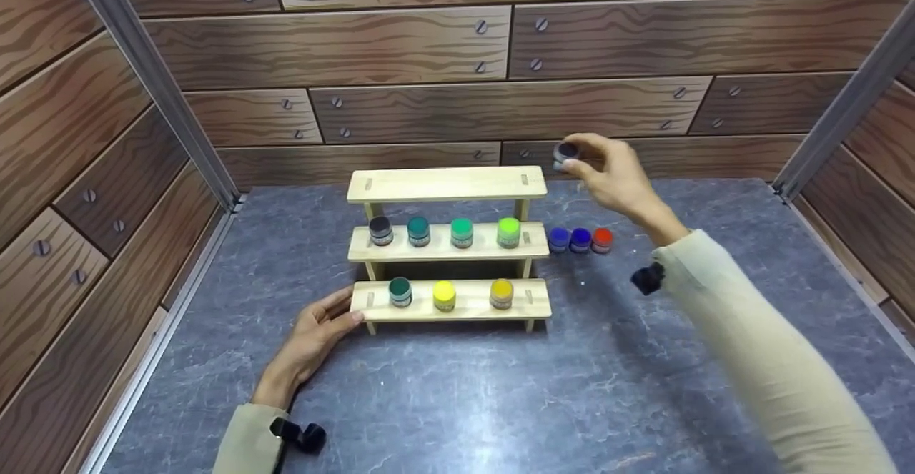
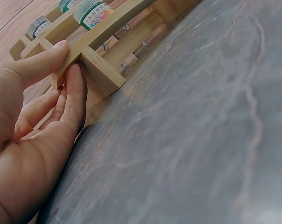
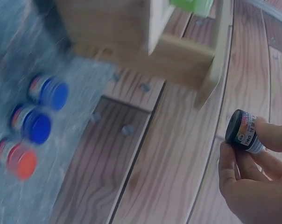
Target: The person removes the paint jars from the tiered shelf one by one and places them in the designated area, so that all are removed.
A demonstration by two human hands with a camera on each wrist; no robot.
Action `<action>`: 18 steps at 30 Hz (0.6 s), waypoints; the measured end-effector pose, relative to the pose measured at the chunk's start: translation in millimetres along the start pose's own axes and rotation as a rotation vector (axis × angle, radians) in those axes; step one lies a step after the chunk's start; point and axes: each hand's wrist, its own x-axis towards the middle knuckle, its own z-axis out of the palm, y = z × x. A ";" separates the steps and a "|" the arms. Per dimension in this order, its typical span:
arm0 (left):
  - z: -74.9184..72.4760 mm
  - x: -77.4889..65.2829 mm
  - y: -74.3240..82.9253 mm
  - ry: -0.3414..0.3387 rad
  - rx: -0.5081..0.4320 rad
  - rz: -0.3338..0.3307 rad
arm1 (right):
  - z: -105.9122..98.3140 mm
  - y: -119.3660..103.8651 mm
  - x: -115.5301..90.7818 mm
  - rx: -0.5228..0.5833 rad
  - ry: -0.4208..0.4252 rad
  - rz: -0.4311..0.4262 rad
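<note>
A three-tier wooden rack (image 1: 447, 185) stands on the table, small paint jars on its lower two steps. With the thumb on top and fingers beneath, my left hand (image 1: 314, 334) grips the left end of the bottom step (image 2: 114, 21). My right hand (image 1: 618, 177) pinches a dark-lidded paint jar (image 3: 243, 131) between thumb and fingers, raised to the right of the bare top step. The middle step carries a black jar (image 1: 380, 231), a teal one, a green one and a lime one (image 1: 508, 233). On the bottom step are a dark green jar (image 1: 400, 292), a yellow jar (image 1: 444, 296) and an ochre jar (image 1: 502, 294).
Right of the rack, two blue jars (image 1: 580, 240) and a red jar (image 1: 602, 240) stand in a row on the grey marbled table (image 1: 457, 388). Wood-patterned panels (image 1: 429, 113) enclose the back and both sides, with metal posts (image 1: 154, 81) at the corners.
</note>
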 end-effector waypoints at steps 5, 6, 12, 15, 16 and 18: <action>-0.1 0.7 0.2 -0.009 -0.003 0.001 | -18.2 20.0 -9.5 -0.027 0.017 0.013; -0.5 0.9 0.3 -0.014 -0.005 0.000 | -21.0 24.7 -11.2 -0.035 0.021 0.018; -2.2 1.3 -0.1 -0.026 -0.002 0.005 | -34.3 50.7 -22.1 -0.055 0.030 0.075; -2.0 1.5 -0.7 -0.027 -0.003 0.007 | -37.7 63.3 -27.4 -0.051 0.027 0.102; -1.9 1.5 -1.0 -0.028 -0.004 0.007 | -38.4 67.6 -28.9 -0.050 0.025 0.107; -1.6 1.6 -1.3 -0.028 -0.002 0.007 | -39.3 75.8 -32.0 -0.056 0.021 0.114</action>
